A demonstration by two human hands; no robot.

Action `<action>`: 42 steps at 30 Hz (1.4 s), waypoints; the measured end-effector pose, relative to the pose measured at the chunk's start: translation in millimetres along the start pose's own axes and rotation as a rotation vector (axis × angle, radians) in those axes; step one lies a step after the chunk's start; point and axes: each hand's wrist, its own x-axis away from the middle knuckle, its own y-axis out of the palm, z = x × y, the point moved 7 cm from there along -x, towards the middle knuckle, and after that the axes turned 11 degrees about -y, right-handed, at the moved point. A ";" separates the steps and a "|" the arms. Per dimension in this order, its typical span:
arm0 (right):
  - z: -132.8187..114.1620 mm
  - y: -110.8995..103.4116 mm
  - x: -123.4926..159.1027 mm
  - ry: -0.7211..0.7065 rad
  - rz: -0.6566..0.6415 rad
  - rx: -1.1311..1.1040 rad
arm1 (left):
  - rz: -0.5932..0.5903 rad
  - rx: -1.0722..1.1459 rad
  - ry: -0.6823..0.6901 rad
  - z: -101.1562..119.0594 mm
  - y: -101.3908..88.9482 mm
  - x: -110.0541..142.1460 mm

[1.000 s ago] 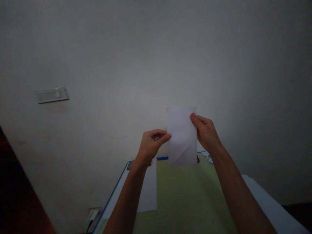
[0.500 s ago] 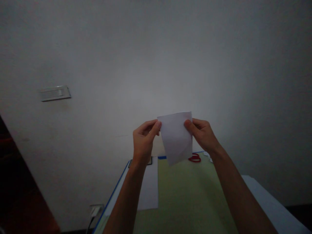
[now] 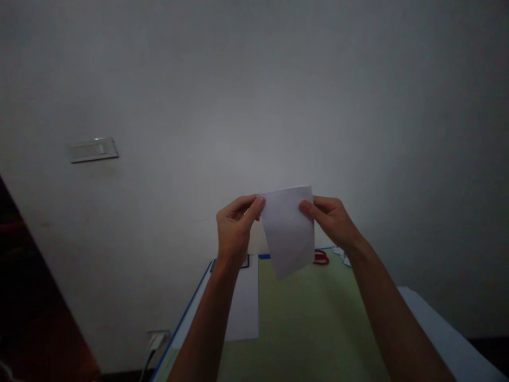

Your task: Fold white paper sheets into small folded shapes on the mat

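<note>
A piece of white paper (image 3: 288,231), roughly four-sided with a slanted lower edge, is held up in front of the wall above the far end of the table. My left hand (image 3: 236,225) pinches its upper left corner between thumb and fingers. On the opposite edge, my right hand (image 3: 332,217) grips the paper with the thumb on the near face and the fingers behind, partly hidden. Behind the paper's lower right side, red-handled scissors (image 3: 322,257) lie on the table; their blades are hidden.
The green tabletop (image 3: 302,323) has a blue edge. White sheets (image 3: 244,313) and a dark-rimmed flat object (image 3: 245,261) lie at left, white paper scraps (image 3: 342,254) at the back right. A wall switch (image 3: 94,150) and a plugged-in socket (image 3: 158,339) are on the left.
The paper's lower tip has swung slightly down and toward me, covering more of the scissors. Both hands keep their hold, and the view has shifted a little.
</note>
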 end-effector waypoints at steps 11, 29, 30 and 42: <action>-18.8 -1.3 -6.2 -0.107 0.203 0.022 | 0.035 -0.063 0.008 5.0 0.7 1.7; -15.1 -2.6 -6.9 -0.107 0.191 0.026 | 0.074 -0.149 0.044 9.4 -0.8 2.9; -15.4 -2.8 -7.1 -0.112 0.193 0.029 | 0.082 -0.160 0.047 9.8 -1.4 2.8; -37.6 -4.4 -4.7 -0.188 0.357 0.313 | 0.122 -0.237 0.064 13.3 -2.5 3.5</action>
